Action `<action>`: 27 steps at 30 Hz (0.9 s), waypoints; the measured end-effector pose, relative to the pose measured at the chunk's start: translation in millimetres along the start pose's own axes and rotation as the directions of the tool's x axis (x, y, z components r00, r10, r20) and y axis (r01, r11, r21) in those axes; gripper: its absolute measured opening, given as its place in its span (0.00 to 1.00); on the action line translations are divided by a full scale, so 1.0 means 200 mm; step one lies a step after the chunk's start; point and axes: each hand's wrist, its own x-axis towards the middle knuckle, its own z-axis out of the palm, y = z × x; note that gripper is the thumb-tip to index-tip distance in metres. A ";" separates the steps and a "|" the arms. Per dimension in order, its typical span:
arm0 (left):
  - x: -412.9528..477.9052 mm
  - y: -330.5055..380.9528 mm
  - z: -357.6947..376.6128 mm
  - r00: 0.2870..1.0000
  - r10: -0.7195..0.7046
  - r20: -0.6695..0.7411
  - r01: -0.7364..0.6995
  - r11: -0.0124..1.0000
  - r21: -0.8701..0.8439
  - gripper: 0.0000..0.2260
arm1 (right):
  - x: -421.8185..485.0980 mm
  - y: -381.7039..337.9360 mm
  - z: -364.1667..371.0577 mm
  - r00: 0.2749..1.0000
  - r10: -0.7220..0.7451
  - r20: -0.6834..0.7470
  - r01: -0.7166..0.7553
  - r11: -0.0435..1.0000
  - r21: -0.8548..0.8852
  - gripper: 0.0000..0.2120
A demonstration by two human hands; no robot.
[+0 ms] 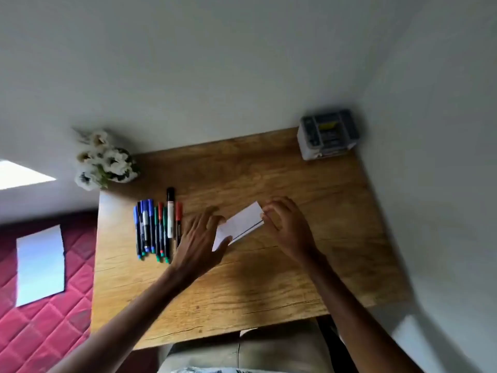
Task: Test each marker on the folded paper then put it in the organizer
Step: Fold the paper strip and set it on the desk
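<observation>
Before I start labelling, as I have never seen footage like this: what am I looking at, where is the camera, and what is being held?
There is no machine here. A person wears one wide-angle camera on the head, and it looks down at their own two bare hands. The left hand and the right hand each grip one end of a folded paper at the middle of a wooden table. To the paper's left lies a row of markers. A grey organizer stands at the far right corner, and white flowers at the far left. Nothing else is held.
</observation>
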 end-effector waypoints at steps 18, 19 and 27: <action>0.08 0.02 0.43 0.962 0.154 -0.226 -0.146 0.988 0.049 0.23 | 0.09 0.39 0.29 0.959 -0.181 -0.218 0.177 0.983 -0.039 0.08; 0.07 0.02 0.44 0.954 0.166 -0.250 -0.158 0.986 0.051 0.23 | 0.08 0.38 0.29 0.953 -0.192 -0.235 0.184 0.981 -0.055 0.08; 0.04 -0.04 0.46 0.887 0.250 -0.389 -0.222 0.968 0.117 0.23 | 0.02 0.36 0.34 0.903 -0.411 -0.125 0.365 0.888 -0.281 0.10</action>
